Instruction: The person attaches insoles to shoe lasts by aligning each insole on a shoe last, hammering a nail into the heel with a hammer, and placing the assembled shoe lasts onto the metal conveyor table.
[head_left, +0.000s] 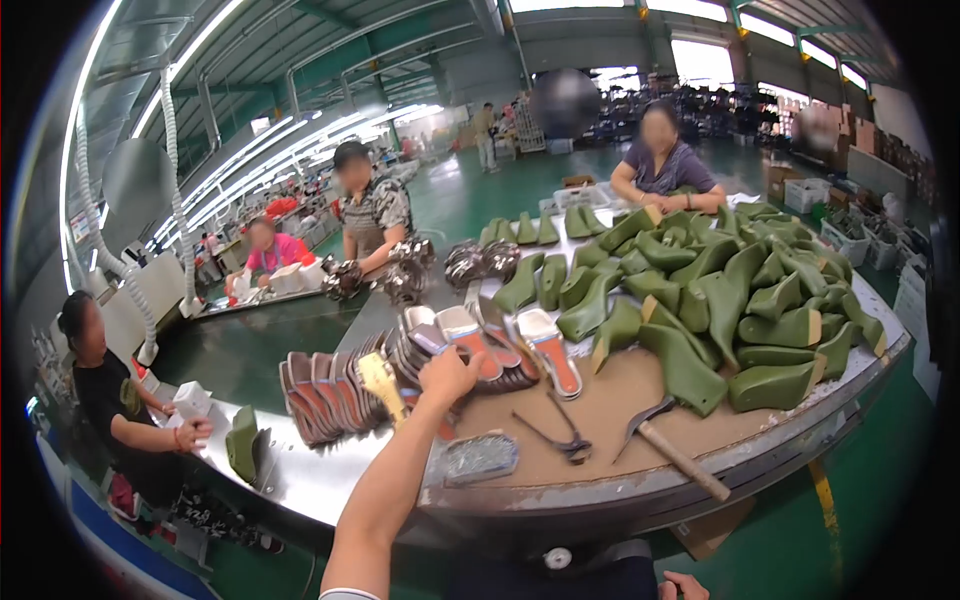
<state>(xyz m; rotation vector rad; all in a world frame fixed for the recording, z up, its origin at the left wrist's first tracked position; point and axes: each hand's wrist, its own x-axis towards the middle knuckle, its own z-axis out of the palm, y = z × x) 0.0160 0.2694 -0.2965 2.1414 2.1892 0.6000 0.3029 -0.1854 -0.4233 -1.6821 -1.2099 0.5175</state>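
Observation:
My left hand (450,376) reaches over the table among rows of insoles (325,392), with its fingers curled at an orange-and-grey insole (489,362). Beside it, another insole (550,357) with an orange sole face and pale heel lies tilted. A worn yellow piece (379,382) stands against the stacked row to its left. My right hand (683,587) is low at the bottom edge, mostly cut off, its visible fingers apart and nothing seen in them. In front of the insoles lie a tray of small metal tacks (480,458), pincers (572,446) and a hammer (680,458).
Green shoe lasts (690,365) are heaped across the right of the table; a single green last (241,443) stands at the left. Shiny dark brown bundles (405,272) sit farther back. Co-workers are at the far side (665,165), back left (375,215) and near left (115,400).

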